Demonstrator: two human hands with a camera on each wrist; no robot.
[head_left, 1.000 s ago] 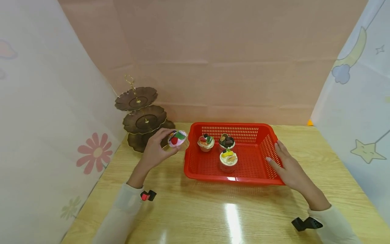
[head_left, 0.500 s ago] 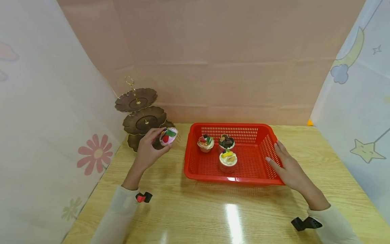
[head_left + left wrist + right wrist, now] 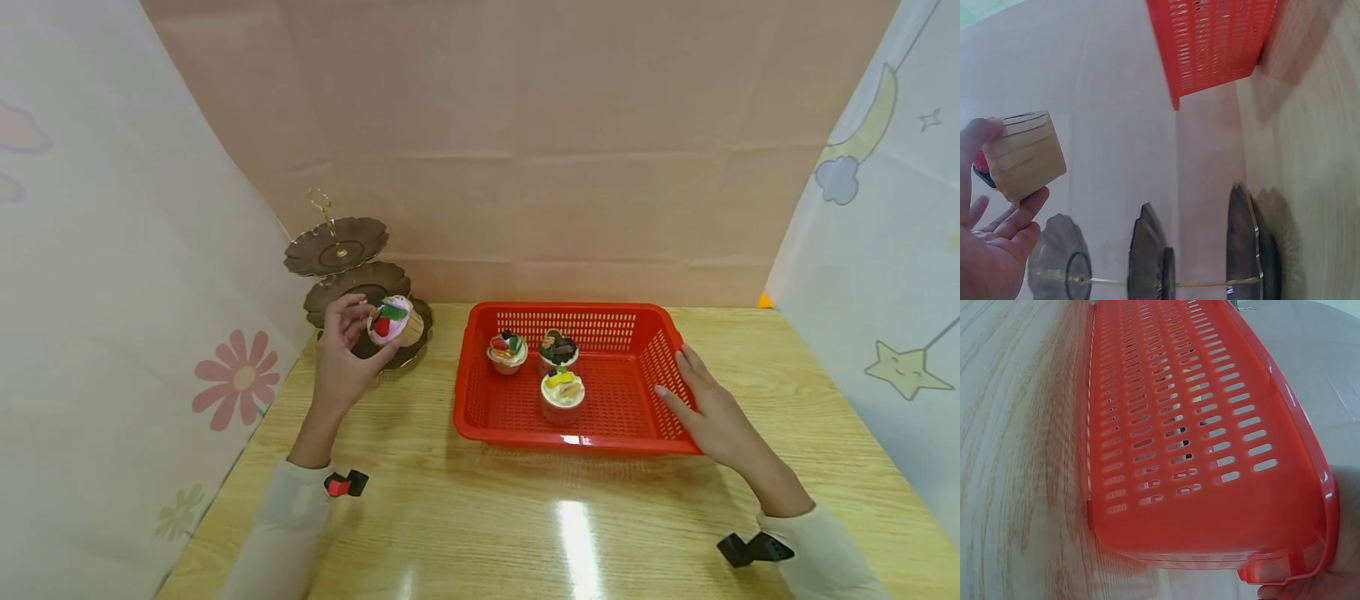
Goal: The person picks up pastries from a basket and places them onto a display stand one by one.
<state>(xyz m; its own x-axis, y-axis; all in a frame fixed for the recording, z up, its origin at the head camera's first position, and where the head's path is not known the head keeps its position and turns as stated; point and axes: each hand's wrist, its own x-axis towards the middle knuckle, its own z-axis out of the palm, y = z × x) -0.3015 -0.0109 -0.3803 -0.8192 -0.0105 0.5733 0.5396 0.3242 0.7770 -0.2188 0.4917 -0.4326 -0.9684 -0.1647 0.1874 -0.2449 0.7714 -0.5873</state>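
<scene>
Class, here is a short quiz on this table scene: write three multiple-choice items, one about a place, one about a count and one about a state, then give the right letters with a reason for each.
1. Where is the pink-frosted cupcake?
A. in the left hand, in front of the tiered stand
B. in the basket
C. on the table by the right sleeve

2. How many cupcakes sit in the red basket?
A. one
B. three
C. five

3. What is the right hand doing?
A. lifting a cupcake
B. resting with straight fingers against the basket's right side
C. gripping the stand's gold handle

Answers:
1 A, its fingers curl round the cupcake in front of the stand's lower tiers.
2 B, three frosted cupcakes stand in the basket's left half.
3 B, the fingers lie flat along the basket wall and hold nothing.
</scene>
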